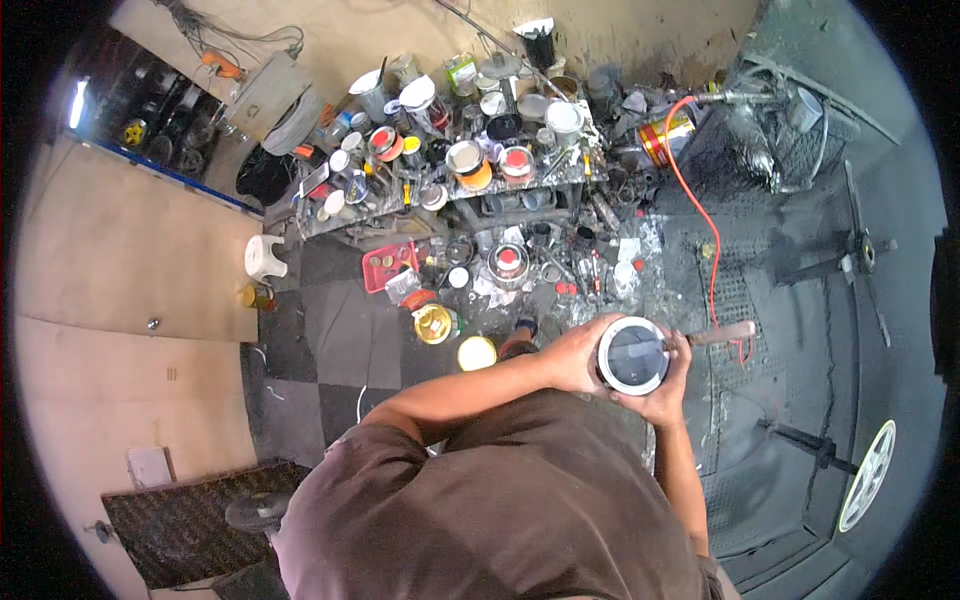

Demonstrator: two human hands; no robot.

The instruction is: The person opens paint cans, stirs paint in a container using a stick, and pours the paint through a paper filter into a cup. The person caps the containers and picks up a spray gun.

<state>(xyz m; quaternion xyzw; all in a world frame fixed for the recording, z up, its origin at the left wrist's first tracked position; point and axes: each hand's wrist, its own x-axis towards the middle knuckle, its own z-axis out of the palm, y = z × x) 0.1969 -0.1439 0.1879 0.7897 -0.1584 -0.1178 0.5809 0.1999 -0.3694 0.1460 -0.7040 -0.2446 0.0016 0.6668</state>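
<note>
Labels seem too small to read.

- Bench (375,214), its top crowded with cans (473,176) and cups (371,100)
- White stool (264,257), to the left of the bench
- Pink basket (372,276), on the floor just in front of the bench
- Gold-coloured tin (433,324), farther out in front of the bench
- Red-and-gold can (656,143), just beyond the bench's right end
- Orange-red hose (711,234), running down to the right of the bench
- Pale spoked wheel (868,476), well apart from the bench, to its right
</note>
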